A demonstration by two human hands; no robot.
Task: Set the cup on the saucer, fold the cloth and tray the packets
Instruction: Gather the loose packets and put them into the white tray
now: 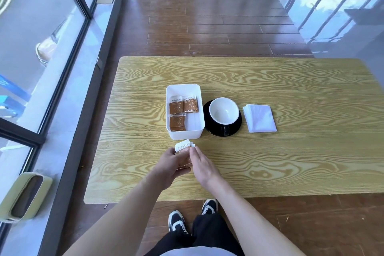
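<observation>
Both hands meet near the counter's (270, 162) front edge, at 6 o'clock from the white tray (185, 134). Left hand (169, 165) & right hand (200, 164) each have a grip pinched on a small stack of packets (182, 146). More packets lie in the tray. Cup (224, 113) sits on the black saucer (209, 129), at 3 o'clock from the tray. Folded white cloth (260, 118) lies at 3 o'clock from the saucer.
</observation>
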